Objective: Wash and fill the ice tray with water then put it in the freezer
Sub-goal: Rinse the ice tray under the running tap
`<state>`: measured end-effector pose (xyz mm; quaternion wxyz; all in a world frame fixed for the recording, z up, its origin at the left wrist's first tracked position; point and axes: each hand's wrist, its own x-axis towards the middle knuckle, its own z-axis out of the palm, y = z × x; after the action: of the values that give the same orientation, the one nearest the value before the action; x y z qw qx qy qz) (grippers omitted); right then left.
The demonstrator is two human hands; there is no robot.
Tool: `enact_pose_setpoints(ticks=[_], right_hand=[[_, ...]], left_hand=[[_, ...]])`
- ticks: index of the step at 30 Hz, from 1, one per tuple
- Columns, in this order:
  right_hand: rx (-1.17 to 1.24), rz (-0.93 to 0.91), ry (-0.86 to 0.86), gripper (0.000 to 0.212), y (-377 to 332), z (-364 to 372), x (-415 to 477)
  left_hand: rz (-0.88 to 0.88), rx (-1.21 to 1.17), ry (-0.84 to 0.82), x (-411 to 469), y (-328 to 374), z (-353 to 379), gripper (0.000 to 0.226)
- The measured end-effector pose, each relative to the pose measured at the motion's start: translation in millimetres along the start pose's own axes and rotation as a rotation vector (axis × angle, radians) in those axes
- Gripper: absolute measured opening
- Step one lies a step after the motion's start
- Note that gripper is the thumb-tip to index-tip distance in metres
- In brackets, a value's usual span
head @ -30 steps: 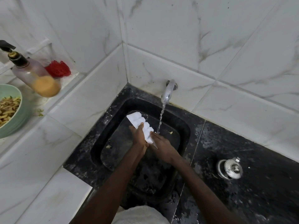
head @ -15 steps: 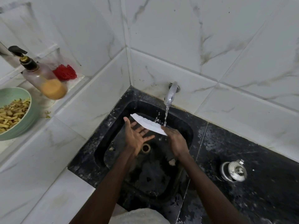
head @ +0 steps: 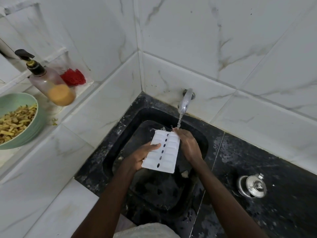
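Slippage of the wet ice tray, gripped by the left hand and steadied by the right hand at centre frame, could be caused by the tap stream.

Ice tray turning face-up under the tap

The left hand is now gripping its near edge, thumb on top; the right hand is steadying the far side.

The ice tray lies between the fingers of both hands, over the sink; the tap stands behind the right fingers.
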<state>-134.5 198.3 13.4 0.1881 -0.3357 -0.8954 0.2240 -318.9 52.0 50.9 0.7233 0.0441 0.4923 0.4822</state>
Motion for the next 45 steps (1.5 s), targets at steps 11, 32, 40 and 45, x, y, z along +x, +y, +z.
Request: enact_pose_setpoints(ticks=[11, 32, 40, 45], right_hand=[[0.129, 0.129, -0.089, 0.040, 20.3, -3.4, 28.1], [0.397, 0.406, 0.174, 0.021, -24.4, -0.8, 24.1], [0.293, 0.333, 0.056, 0.027, -19.6, -1.7, 33.4], [0.327, 0.302, -0.013, 0.031, -19.5, -5.0, 16.2]], left_hand=[[0.125, 0.185, 0.124, 15.6, 0.6, 7.6, 0.049], [0.335, 0.039, 0.308, 19.2, 2.0, 22.6, 0.036], [0.379, 0.005, 0.290, 17.0, 1.7, 28.3, 0.034], [0.402, -0.057, 0.340, 13.8, 0.3, 26.7, 0.034]])
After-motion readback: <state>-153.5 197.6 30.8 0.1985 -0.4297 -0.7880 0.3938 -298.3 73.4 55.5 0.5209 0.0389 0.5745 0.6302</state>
